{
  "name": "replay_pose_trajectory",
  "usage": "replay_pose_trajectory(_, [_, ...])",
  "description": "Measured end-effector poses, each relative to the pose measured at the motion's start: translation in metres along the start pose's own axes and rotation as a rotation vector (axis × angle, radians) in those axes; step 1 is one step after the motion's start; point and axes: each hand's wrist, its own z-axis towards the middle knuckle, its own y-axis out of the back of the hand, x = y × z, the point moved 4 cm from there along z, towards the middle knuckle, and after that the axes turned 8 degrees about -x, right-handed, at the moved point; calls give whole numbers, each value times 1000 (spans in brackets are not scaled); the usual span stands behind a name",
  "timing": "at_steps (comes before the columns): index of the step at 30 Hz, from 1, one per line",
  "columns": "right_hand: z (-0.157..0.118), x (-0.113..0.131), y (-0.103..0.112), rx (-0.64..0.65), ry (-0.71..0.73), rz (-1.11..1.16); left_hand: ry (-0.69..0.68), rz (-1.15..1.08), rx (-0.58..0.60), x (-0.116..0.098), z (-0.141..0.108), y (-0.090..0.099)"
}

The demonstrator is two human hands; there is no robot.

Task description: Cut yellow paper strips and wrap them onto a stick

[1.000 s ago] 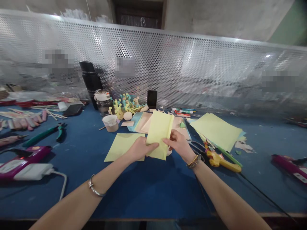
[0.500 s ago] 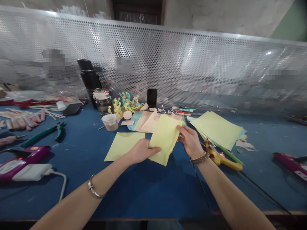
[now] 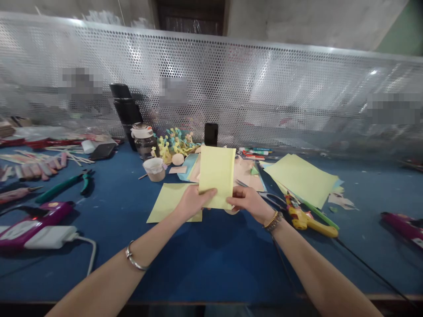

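A blue table [image 3: 211, 264] runs beneath everything, with a metal mesh screen [image 3: 231, 88] along its far side. On the right lies a pile of big sheets [image 3: 300, 176]; on the left, a smaller loose sheet [image 3: 178, 190] sits partly behind the left hand [image 3: 192, 202].

The yellow paper [image 3: 216, 174] is up in front of the person, between the two hands — its long axis pointing away from the body, towards the phone [image 3: 211, 133]. Most of its length reaches beyond both grips, which sit near its lower end. The left hand grasps the lower left side, thumb laid across the face; the right hand [image 3: 249, 203] pinches the lower right edge between thumb and fingers (the fingers behind are hidden).

A narrow strip [image 3: 233, 171], apparently a fold, follows the long right edge, so the right hand is the nearer one to it — the left is across the paper's width. Just beyond the right hand are the scissors [image 3: 242, 182].
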Motion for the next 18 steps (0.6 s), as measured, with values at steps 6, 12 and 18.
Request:
replay_pose_trajectory(6, [1, 11, 11, 77, 36, -142, 30, -40, 15, 3, 2, 2])
replay_pose_trajectory(12, [-14, 35, 86, -88, 61, -1217, -19, 7, -98, 5, 10, 16])
replay_pose_trajectory(18, [-23, 13, 103, -117, -38, -1406, -40, -13, -84, 9, 9, 12])
